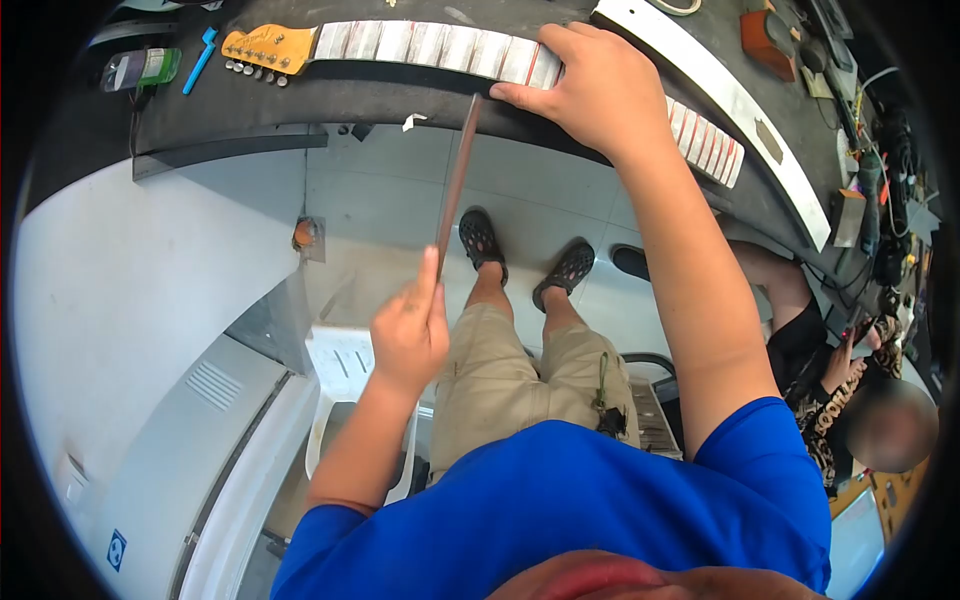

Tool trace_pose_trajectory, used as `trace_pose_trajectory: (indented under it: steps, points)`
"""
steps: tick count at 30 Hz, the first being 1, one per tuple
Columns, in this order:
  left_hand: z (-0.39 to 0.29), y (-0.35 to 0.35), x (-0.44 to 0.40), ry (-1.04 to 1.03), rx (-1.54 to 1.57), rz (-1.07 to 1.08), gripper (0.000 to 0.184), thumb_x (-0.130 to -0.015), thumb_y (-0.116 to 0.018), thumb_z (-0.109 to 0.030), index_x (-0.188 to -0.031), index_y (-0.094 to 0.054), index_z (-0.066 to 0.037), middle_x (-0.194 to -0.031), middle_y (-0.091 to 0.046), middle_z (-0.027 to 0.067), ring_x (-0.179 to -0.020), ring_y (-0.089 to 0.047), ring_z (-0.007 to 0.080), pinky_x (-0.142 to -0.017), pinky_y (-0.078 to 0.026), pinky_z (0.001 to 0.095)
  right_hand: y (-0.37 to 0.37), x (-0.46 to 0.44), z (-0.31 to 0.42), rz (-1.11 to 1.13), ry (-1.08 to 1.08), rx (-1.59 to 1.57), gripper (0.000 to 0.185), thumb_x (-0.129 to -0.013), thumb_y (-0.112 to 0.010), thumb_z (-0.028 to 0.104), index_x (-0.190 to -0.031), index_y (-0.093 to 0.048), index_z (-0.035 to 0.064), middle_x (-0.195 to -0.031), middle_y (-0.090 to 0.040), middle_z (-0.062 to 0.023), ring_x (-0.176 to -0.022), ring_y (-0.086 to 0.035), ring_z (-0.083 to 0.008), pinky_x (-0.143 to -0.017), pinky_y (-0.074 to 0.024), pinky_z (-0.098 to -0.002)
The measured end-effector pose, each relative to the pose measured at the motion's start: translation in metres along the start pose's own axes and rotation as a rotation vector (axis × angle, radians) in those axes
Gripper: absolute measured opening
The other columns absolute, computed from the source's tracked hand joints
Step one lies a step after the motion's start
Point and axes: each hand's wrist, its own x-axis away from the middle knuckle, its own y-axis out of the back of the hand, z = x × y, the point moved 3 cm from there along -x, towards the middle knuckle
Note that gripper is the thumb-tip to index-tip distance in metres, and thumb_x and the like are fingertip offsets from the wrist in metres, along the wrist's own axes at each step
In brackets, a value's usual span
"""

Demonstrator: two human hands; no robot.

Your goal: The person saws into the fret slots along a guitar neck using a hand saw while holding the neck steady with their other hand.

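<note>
Tuners [258, 73] line the near side of the headstock [268, 48]; probably the fragile end, poor to grab. Neck [425, 45] lies along the bench [225, 115], white-faced; likely stiff, fairly light, best held by its edges mid-length. Left hand [408, 335] closed on a slim stick [457, 180], index finger along it. Right hand [605, 90] grips across the neck, thumb at near edge.

Illegible lettering [266, 40] on guitar headstock [242, 44] and co-worker's clothing [842, 402]; blue pictogram [117, 550] on white panel [150, 480]
</note>
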Motion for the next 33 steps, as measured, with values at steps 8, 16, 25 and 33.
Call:
trace_pose_trajectory:
  steps: [8,16,25,33]
  points:
    - [-0.01,-0.003,-0.046,0.005,0.064,-0.006,0.058,-0.099,-0.065,0.005,-0.156,-0.059,-0.005,-0.073,-0.061,0.015,-0.06,-0.06,0.0295,-0.061,-0.051,0.0357,-0.004,0.001,-0.002,-0.05,0.033,0.014,0.064,-0.078,-0.086,0.063,-0.105,-0.077,0.0062,-0.09,-0.072,-0.0105,-0.088,-0.073,-0.0326,-0.076,-0.0586,-0.0445]
    - [-0.031,-0.041,-0.185,-0.088,-0.17,-0.067,0.046,-0.102,-0.065,-0.012,-0.148,-0.063,-0.008,-0.08,-0.072,0.0211,-0.071,-0.071,0.0409,-0.064,-0.056,0.0524,-0.006,0.002,-0.006,-0.092,0.046,-0.037,0.059,-0.079,-0.087,0.059,-0.106,-0.078,0.0073,-0.092,-0.073,-0.0107,-0.091,-0.073,-0.0334,-0.079,-0.059,-0.0453]
    - [-0.013,-0.004,0.022,0.12,0.044,0.098,0.058,-0.096,-0.067,0.004,-0.153,-0.053,0.007,-0.075,-0.066,0.0152,-0.06,-0.064,0.027,-0.059,-0.054,0.0391,-0.003,0.002,-0.008,-0.023,0.015,-0.018,0.059,-0.079,-0.087,0.061,-0.102,-0.077,0.0072,-0.092,-0.073,-0.01,-0.092,-0.074,-0.0327,-0.079,-0.0596,-0.0458]
    - [-0.026,-0.015,-0.032,0.1,0.069,0.094,0.052,-0.104,-0.063,0.0,-0.153,-0.046,0.007,-0.097,-0.073,0.027,-0.078,-0.073,0.0422,-0.068,-0.057,0.046,0.011,0.002,0.0,0.02,-0.002,-0.082,0.047,-0.081,-0.084,0.046,-0.095,-0.074,0.0028,-0.095,-0.074,-0.0191,-0.097,-0.073,-0.0391,-0.088,-0.0596,-0.0485]
